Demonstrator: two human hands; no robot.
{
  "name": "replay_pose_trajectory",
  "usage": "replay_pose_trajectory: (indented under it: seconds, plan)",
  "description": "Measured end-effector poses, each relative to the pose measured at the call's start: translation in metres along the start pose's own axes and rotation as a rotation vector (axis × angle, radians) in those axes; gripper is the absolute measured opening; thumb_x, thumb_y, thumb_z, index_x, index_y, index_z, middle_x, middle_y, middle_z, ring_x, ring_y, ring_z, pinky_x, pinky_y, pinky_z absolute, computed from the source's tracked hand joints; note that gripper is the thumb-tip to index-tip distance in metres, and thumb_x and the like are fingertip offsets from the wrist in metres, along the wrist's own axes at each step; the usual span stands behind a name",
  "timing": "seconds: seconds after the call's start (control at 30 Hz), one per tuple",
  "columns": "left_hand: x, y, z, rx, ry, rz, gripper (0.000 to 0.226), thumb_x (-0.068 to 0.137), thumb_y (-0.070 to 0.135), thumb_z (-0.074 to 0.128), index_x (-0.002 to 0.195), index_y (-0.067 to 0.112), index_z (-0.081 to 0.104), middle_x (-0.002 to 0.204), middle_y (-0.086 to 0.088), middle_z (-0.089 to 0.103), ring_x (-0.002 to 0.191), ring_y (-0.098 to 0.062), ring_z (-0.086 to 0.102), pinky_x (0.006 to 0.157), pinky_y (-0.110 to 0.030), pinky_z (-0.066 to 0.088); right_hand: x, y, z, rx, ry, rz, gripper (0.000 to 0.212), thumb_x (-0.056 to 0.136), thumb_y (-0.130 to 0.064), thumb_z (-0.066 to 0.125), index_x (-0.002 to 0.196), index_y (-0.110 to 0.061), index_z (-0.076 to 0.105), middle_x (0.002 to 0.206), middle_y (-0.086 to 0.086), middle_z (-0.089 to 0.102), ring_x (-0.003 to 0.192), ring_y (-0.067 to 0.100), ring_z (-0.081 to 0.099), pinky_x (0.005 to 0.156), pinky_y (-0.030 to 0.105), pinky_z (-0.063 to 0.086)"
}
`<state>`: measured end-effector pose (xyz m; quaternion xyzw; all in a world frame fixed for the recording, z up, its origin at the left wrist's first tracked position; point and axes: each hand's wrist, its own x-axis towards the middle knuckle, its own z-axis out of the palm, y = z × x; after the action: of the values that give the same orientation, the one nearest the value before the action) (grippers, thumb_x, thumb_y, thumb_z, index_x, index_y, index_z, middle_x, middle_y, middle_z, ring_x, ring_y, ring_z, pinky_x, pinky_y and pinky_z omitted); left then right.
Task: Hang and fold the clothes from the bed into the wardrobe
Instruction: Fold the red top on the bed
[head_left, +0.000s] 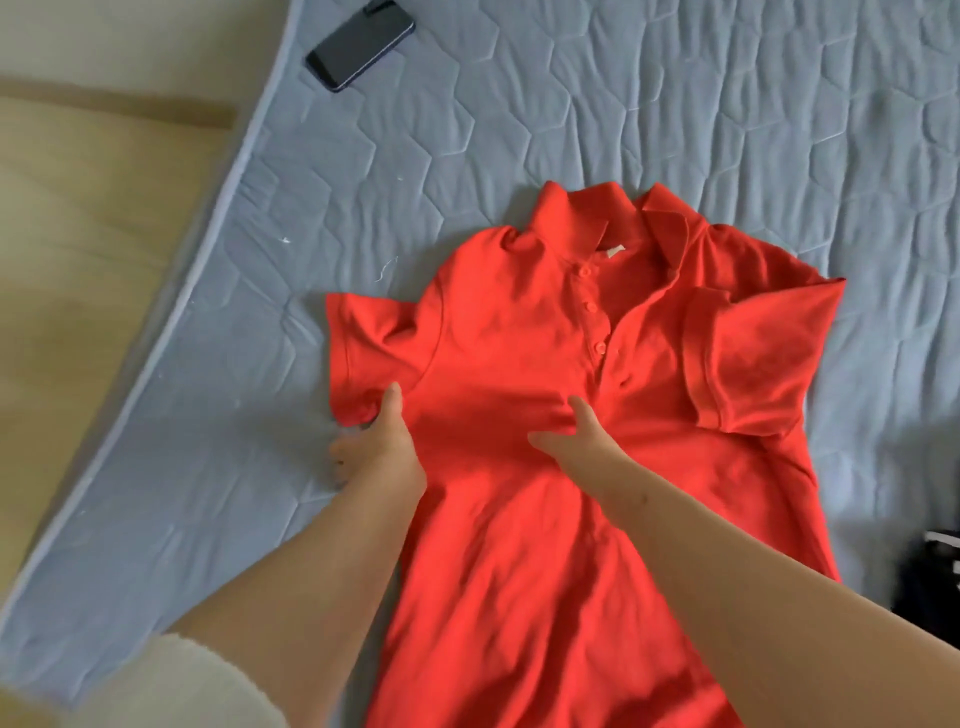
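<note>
**Spread sleeve lying at our left hand**

We are working over the red polo shirt (519, 519), which is lying face up on the quilted mattress (675, 104). Its long axis is running away from us, collar (571, 218) far and hem near. The far-side sleeve (748, 364) is already lying folded in over the chest, while the spread sleeve (369, 343) is still sticking outward.

Our left hand (379, 447) is pinching the shirt's edge just below that sleeve, thumb on top. Our right hand (576, 441) is resting mid-chest; we cannot tell whether it is pressing or pinching. In our judgement, the left hand, being nearer, is the one to fold the sleeve inward toward the button placket.
</note>
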<state>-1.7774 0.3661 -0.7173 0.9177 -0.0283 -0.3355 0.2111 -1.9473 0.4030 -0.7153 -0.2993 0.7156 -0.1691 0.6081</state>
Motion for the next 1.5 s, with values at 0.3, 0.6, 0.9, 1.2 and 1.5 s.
replay_pose_trajectory:
  seconds: [0.3, 0.6, 0.9, 1.2, 1.5]
  plan:
    - [0.045, 0.027, -0.01, -0.553, -0.561, -0.185, 0.01, 0.08, 0.011, 0.067, 0.089, 0.011, 0.062, 0.074, -0.007, 0.068, 0.06, -0.017, 0.062, 0.053, -0.026, 0.053, 0.013, -0.006, 0.019, -0.087, -0.034, 0.161, 0.073, 0.089, -0.019, 0.061, 0.147, -0.004, 0.018, 0.146, 0.008, 0.03, 0.131, 0.022, 0.037, 0.1, 0.023, 0.03]
    - [0.022, 0.033, 0.005, 1.044, -0.194, 1.669, 0.034, 0.082, 0.002, 0.045, 0.112, 0.01, 0.058, 0.148, -0.002, 0.035, 0.143, -0.021, 0.018, 0.113, -0.046, 0.009, 0.016, -0.014, 0.012, -0.199, -0.132, 0.185, 0.076, 0.091, -0.024, 0.058, 0.148, -0.004, 0.011, 0.157, 0.003, 0.007, 0.141, 0.018, 0.021, 0.106, 0.022, 0.023]
    - [0.004, 0.05, 0.031, 0.786, -0.479, 0.905, 0.043, 0.076, 0.065, 0.053, 0.091, 0.025, 0.05, 0.108, -0.006, 0.053, 0.122, -0.03, 0.044, 0.099, -0.041, 0.034, 0.02, -0.009, -0.003, -0.234, -0.269, 0.165, 0.078, 0.094, -0.029, 0.052, 0.15, -0.009, 0.003, 0.157, 0.001, -0.013, 0.145, 0.013, -0.003, 0.111, 0.022, 0.01]
    - [0.014, 0.097, 0.049, 0.146, -0.29, 0.713, 0.015, 0.081, 0.018, 0.065, 0.086, 0.004, 0.061, 0.083, -0.015, 0.064, 0.083, -0.028, 0.06, 0.066, -0.035, 0.044, 0.025, 0.015, 0.002, -0.279, -0.242, 0.108, 0.09, 0.088, -0.028, 0.062, 0.15, -0.012, -0.002, 0.156, -0.003, -0.019, 0.145, 0.012, -0.004, 0.115, 0.024, 0.013]
    - [0.026, 0.11, 0.047, -0.186, -0.605, 0.413, 0.059, 0.076, 0.006, 0.073, 0.13, 0.013, 0.048, 0.112, -0.002, 0.057, 0.097, -0.017, 0.059, 0.086, -0.031, 0.05, 0.03, 0.022, 0.003, -0.32, -0.267, 0.091, 0.095, 0.086, -0.03, 0.064, 0.15, -0.013, -0.004, 0.155, -0.004, -0.022, 0.145, 0.012, -0.009, 0.116, 0.025, 0.01]
